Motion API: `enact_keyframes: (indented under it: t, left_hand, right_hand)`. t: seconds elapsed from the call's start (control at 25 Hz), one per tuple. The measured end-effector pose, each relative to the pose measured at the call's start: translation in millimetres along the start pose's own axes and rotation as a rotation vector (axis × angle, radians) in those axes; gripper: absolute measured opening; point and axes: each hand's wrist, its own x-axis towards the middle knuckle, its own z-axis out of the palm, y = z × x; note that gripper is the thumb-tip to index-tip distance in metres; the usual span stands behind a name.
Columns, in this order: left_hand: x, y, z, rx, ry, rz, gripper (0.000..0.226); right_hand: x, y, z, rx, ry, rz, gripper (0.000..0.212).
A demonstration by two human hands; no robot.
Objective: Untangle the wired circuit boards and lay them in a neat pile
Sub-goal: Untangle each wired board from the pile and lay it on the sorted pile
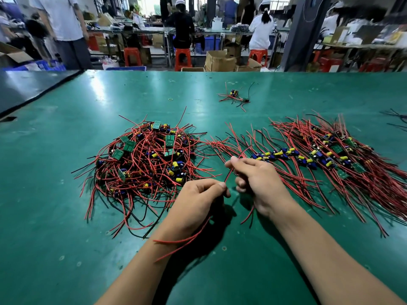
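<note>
A tangled heap of small green circuit boards with red and black wires point(145, 164) lies on the green table, left of centre. To the right, a laid-out row of boards point(326, 157) has its wires combed toward me. Between them, my left hand point(198, 205) pinches a red wire point(229, 176) at its fingertips, and more red wires trail below its wrist. My right hand point(255, 177) grips the same wire higher up, with red wire ends hanging under its palm. Whatever board hangs on these wires is hidden behind my hands.
A small separate clump of wired boards point(236, 96) lies farther back on the green table point(66, 216). A rubber band point(170, 99) lies near it. A few black wires point(396, 117) sit at the right edge. People, red stools and cardboard boxes stand beyond the table's far edge.
</note>
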Motion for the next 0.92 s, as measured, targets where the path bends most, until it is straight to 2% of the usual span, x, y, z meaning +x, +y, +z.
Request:
enact_keyframes:
  t: [0.2, 0.48, 0.64, 0.92]
  left_hand:
    - [-2.4, 0.1, 1.2, 0.05, -0.039, -0.019, 0.027]
    - [-2.1, 0.4, 1.7, 0.052, -0.116, -0.016, 0.026]
    - [-2.0, 1.0, -0.2, 0.049, -0.109, -0.019, 0.026]
    - [-2.7, 1.5, 0.0, 0.042, -0.099, -0.042, 0.026]
  right_hand:
    - [3.0, -9.0, -6.1, 0.123, 0.118, -0.007, 0.026]
    - [7.2, -18.9, -10.1, 0.445, 0.127, 0.185, 0.041]
    - [7.3, -21.1, -15.0, 0.395, 0.098, 0.12, 0.035]
    - [6.3, -21.4, -16.8, 0.394, 0.145, 0.092, 0.034]
